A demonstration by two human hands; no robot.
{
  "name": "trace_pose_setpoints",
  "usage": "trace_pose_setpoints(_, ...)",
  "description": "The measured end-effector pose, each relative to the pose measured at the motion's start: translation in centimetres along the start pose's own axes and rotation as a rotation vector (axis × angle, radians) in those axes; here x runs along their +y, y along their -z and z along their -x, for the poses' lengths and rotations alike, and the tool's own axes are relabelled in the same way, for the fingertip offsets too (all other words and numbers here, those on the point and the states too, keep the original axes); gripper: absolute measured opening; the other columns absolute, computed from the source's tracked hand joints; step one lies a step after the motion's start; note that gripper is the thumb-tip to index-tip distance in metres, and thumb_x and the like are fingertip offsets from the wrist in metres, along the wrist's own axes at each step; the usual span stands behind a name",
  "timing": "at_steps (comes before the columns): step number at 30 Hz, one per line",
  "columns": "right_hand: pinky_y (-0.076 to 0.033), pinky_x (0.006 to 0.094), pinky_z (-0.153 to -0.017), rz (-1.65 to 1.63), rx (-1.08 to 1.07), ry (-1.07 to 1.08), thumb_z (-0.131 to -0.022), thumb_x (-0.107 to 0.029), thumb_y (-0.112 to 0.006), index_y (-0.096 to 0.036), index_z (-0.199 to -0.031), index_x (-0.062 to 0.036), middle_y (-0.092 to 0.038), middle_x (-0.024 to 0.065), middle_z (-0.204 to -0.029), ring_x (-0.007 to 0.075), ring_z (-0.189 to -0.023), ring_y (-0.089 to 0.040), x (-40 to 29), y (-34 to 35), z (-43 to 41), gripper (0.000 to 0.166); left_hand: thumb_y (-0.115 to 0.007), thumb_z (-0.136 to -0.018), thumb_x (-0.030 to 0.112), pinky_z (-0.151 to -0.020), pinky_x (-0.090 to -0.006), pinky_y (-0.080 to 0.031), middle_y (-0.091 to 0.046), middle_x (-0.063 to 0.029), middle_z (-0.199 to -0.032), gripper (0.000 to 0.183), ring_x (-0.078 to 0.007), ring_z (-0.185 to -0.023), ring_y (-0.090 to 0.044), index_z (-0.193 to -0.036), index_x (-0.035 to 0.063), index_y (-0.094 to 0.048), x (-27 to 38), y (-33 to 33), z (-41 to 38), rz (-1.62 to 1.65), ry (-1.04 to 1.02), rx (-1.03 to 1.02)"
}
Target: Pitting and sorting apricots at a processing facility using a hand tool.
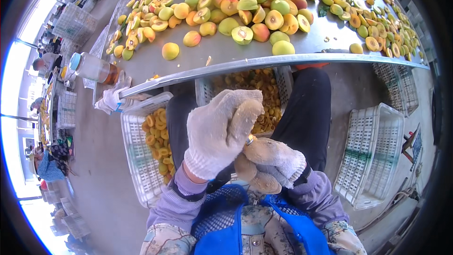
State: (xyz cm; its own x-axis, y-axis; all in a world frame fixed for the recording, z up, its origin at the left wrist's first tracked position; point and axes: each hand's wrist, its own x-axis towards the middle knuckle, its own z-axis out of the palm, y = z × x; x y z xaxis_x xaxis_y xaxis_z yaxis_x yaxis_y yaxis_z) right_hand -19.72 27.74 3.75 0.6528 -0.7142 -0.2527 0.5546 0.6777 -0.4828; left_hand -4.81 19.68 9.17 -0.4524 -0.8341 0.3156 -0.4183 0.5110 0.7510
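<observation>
Both hands wear knitted work gloves, stained on the fingers, and meet above my lap. My left hand [224, 129] is curled, its fingers bent towards the right hand; whatever lies inside the fist is hidden. My right hand [270, 163] is closed just below it, pinching a small metal tool [250, 141] whose tip shows between the gloves. A bit of orange fruit flesh shows beside that tip. Beyond the hands, under the table edge, a white plastic crate [204, 92] between my knees holds many orange fruit halves [272, 113].
A metal table [226, 55] bears whole and halved apricot-like fruits [244, 3]. A crate [136, 163] of fruit halves stands by my left leg, another crate [368, 156] to the right. A jar [90, 67] of brown liquid and a spare glove [113, 97] sit at the left corner.
</observation>
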Motion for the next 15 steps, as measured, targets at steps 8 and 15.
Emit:
trace_pose_setpoints(8, -0.038, 0.0224, -0.040, -0.217, -0.004, 0.090, -0.094, -0.044, -0.056, -0.059, -0.090, 0.0017, -0.056, 0.0057, -0.065, 0.0098, -0.042, -0.047, -0.1, 2.4, 0.0, 0.046, -0.066, -0.088, 0.026, -0.062, -0.0292, -0.053, -0.070, -0.0110, -0.096, 0.022, -0.0268, -0.076, -0.070, -0.097, 0.0060, -0.067, -1.2, -3.1, -1.1, 0.228, 0.113, 0.002)
trace_pose_setpoints(15, -0.042, 0.0215, -0.049, -0.347, -0.032, 0.046, -0.096, -0.039, -0.055, -0.058, -0.091, 0.0006, -0.059, 0.0053, -0.072, 0.0100, -0.052, -0.053, -0.8, 3.4, 0.4, 0.040, -0.056, -0.091, 0.054, -0.072, -0.0295, -0.054, -0.067, -0.0126, -0.097, 0.063, -0.0180, -0.081, -0.066, -0.115, -0.0041, -0.060, -1.3, -3.5, -2.4, 0.658, 0.449, -0.250)
